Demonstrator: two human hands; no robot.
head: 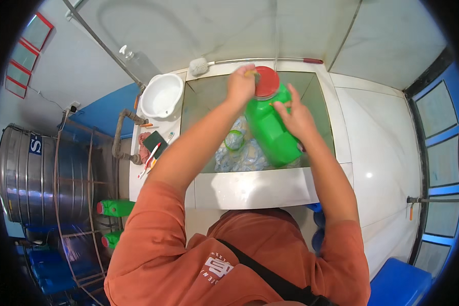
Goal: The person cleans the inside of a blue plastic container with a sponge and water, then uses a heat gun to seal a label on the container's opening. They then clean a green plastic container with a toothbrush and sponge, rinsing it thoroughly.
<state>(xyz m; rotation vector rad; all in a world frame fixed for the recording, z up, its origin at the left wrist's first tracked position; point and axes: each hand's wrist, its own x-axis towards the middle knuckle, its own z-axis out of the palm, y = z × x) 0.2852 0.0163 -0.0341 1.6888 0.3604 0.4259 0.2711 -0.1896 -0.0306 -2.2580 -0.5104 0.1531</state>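
A green plastic jug with a wide red cap leans over the glass-walled basin, its cap end toward the far side. My left hand is at the cap's left edge, pinching a small yellow tool whose tip, blurred, looks like a brush against the cap. Around the jug's right shoulder, just below the cap, my right hand grips with thumb and fingers. Many crumpled clear-and-blue plastic pieces lie at the basin's bottom, with a green-rimmed round item among them.
Left of the basin, the ledge holds a white plastic bowl, a dark green scouring pad, a pink cloth and brushes. A long-handled brush lies along the back rim. Pipes stick out at left; a blue container stands lower right.
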